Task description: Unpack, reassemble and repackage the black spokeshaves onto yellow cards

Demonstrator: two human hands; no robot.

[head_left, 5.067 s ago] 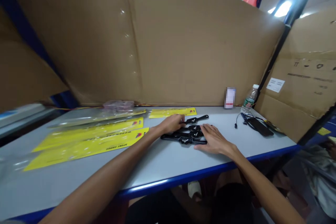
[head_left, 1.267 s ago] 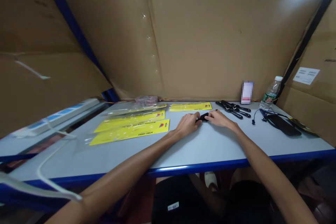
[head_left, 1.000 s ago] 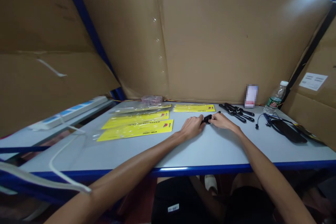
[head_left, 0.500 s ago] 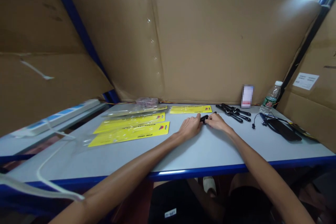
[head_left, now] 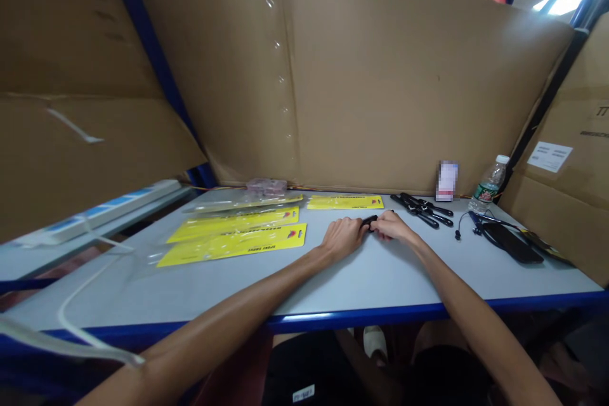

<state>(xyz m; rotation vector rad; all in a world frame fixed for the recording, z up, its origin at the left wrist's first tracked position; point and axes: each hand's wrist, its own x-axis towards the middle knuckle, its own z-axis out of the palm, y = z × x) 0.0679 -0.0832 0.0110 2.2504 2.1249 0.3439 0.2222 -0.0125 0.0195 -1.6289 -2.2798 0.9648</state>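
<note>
My left hand (head_left: pixel 343 236) is closed around one end of a slim black tool (head_left: pixel 370 221), just above the grey tabletop. On the other end, the fingers of my right hand (head_left: pixel 391 226) are pinched tight. Much of the tool is covered by my fingers, so its exact kind does not show. Several similar long black tools (head_left: pixel 421 209) with small shiny spots lie in a loose pile beyond my right hand. To the left, yellow printed cards (head_left: pixel 240 245) in clear plastic packaging are laid out in a row. Another yellow card (head_left: pixel 345 202) lies behind my hands.
A small clear plastic pack (head_left: pixel 266 186) sits by the cardboard back wall (head_left: pixel 361 76). At the right are a water bottle (head_left: pixel 489 184), a black phone-like slab (head_left: pixel 514 242) and thin cables. A white power strip (head_left: pixel 114 209) runs along the left, its cable crossing near my left forearm.
My hands have come slightly nearer to me with the black tool, and my right hand has turned, its fingers curled more tightly. The camera view has shifted slightly; the cards and pile stay put.
</note>
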